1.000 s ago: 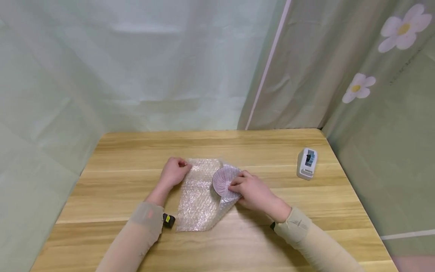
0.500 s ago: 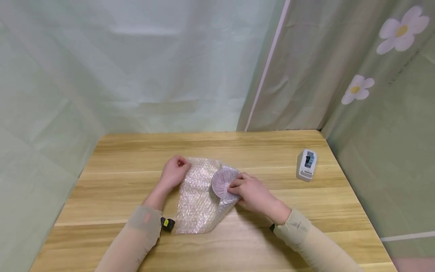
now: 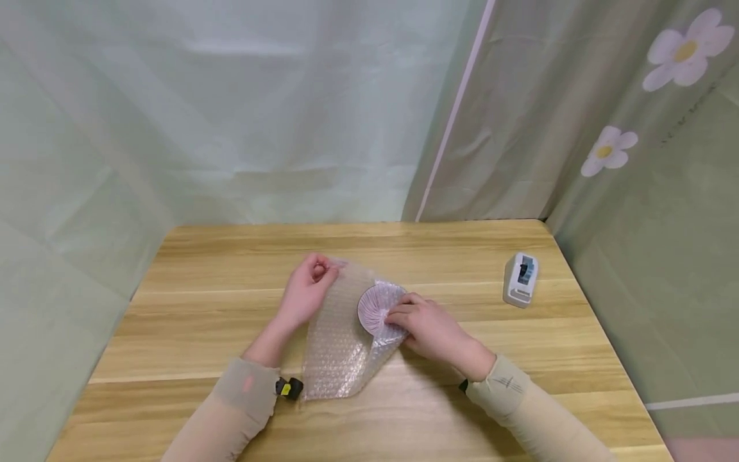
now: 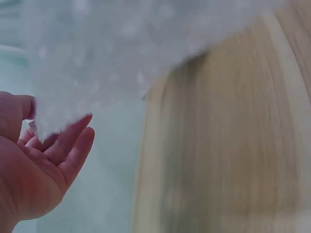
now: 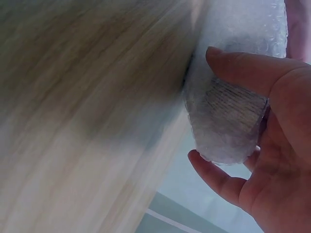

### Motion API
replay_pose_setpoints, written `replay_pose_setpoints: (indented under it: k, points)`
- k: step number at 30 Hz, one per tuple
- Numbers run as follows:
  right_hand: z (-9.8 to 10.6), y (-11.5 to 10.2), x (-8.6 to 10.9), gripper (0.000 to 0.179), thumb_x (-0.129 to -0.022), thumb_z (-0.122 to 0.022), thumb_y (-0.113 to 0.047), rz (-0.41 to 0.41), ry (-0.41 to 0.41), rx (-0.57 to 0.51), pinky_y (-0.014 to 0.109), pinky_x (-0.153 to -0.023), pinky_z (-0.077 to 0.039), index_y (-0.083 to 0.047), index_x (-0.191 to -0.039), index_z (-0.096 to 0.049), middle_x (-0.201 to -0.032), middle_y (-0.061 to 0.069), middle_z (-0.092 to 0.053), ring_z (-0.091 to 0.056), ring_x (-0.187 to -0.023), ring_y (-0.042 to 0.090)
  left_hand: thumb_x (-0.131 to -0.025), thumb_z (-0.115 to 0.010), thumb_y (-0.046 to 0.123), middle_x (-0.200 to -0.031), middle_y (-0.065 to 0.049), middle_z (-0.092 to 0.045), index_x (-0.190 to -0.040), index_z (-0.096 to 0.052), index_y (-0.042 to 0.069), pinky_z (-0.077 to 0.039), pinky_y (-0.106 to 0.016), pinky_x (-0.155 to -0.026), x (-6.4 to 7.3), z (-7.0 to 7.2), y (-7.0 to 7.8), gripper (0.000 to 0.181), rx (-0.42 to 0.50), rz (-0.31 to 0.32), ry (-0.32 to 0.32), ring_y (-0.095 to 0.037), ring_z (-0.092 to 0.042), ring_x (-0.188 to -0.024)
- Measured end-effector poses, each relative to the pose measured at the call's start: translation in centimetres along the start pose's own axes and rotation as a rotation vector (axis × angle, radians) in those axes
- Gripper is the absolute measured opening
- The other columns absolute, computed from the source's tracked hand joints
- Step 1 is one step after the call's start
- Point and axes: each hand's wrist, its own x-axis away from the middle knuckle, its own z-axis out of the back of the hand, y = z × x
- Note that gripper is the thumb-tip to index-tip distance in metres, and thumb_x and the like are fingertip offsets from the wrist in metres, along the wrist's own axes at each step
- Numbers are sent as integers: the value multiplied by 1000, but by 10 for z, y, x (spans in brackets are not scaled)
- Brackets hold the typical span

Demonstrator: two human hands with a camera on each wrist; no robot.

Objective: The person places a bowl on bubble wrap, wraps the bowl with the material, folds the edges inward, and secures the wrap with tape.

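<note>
A sheet of clear bubble wrap runs from my left hand across to a round, lilac thing with radial pleats and a dark rim. My left hand pinches the sheet's far left corner between thumb and fingers and has it raised; the left wrist view shows the wrap hanging from these fingers. On the other side, my right hand holds the round thing with wrap folded about its right side. The right wrist view shows its finely lined side through the wrap, with thumb and fingers round it.
A white tape dispenser stands on the right of the wooden table. Pale curtains hang behind the table and at both sides. A small black device sits at the left cuff.
My left hand has moved right and away from me, lifting the wrap's far left corner and drawing the sheet up slanted. The right hand and the round thing have barely moved.
</note>
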Motion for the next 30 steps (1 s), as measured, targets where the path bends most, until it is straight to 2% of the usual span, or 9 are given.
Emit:
replay_pose_setpoints:
  k: [5, 7, 11, 14, 20, 23, 26, 28, 30]
  points:
    - [-1, 0, 1, 39, -84, -86, -8, 5, 3, -5, 45, -108, -53, -10, -122, -80, -122, 2, -77, -64, -124, 28, -105, -67, 11, -85, -12, -67, -107, -59, 3, -43, -24, -58, 9, -9, 15, 11, 6, -56, -64, -13, -52, -69]
    - [-1, 0, 0, 38, -84, -86, -8, 4, 5, -10, 45, -108, -53, -10, -121, -80, -122, 3, -77, -64, -124, 28, -105, -67, 12, -84, -12, -67, -107, -60, 6, -44, -26, -59, 12, -13, 20, 9, -15, -78, -94, -15, -52, -69]
    - [-2, 1, 0, 38, -84, -86, -8, 5, 3, -14, 45, -108, -53, -9, -122, -80, -122, 3, -77, -63, -124, 28, -105, -68, 12, -99, -12, -75, -107, -63, 9, -60, -36, -82, 18, -22, 27, 6, -55, -140, -167, -21, -70, -91]
    - [-2, 1, 0, 38, -85, -86, -8, 7, -3, -7, 44, -107, -53, -10, -123, -80, -121, 2, -78, -63, -124, 27, -105, -69, 13, -116, -12, -77, -105, -65, 10, -59, -48, -100, 21, -30, 29, 4, -83, -183, -227, -31, -73, -113]
    - [0, 2, 0, 37, -87, -84, -8, 4, -11, -9, 48, -105, -56, -10, -123, -79, -122, 0, -78, -63, -126, 28, -103, -72, 14, -132, -11, -74, -101, -68, 14, -57, -49, -104, 26, -43, 29, 4, -199, -278, -307, -31, -71, -123]
    - [0, 2, 1, 37, -87, -83, -7, -18, -23, -25, 50, -101, -58, -13, -123, -78, -124, 1, -76, -62, -128, 29, -102, -73, 17, -131, -10, -75, -103, -71, 16, -63, -42, -87, 29, -48, 27, 3, -287, -310, -335, -20, -75, -92]
    - [0, 2, 1, 36, -88, -82, -7, -34, -30, -33, 49, -99, -59, -14, -122, -76, -126, 2, -75, -61, -129, 29, -102, -74, 21, -133, -10, -74, -103, -73, 17, -56, -32, -64, 31, -51, 23, 4, -360, -324, -365, -6, -55, -60]
    - [2, 2, 1, 41, -87, -82, -7, -34, -29, -33, 50, -100, -58, -13, -126, -74, -128, 6, -75, -61, -129, 30, -102, -74, 23, -136, -10, -73, -102, -73, 18, -47, -28, -56, 31, -53, 21, 5, -389, -328, -383, -5, -41, -52]
    - [3, 4, 1, 46, -86, -82, -6, -24, -23, -32, 50, -102, -57, -11, -130, -72, -129, 9, -74, -62, -129, 32, -102, -75, 24, -138, -10, -71, -100, -73, 19, -51, -25, -63, 32, -56, 20, 5, -429, -334, -394, -4, -51, -59]
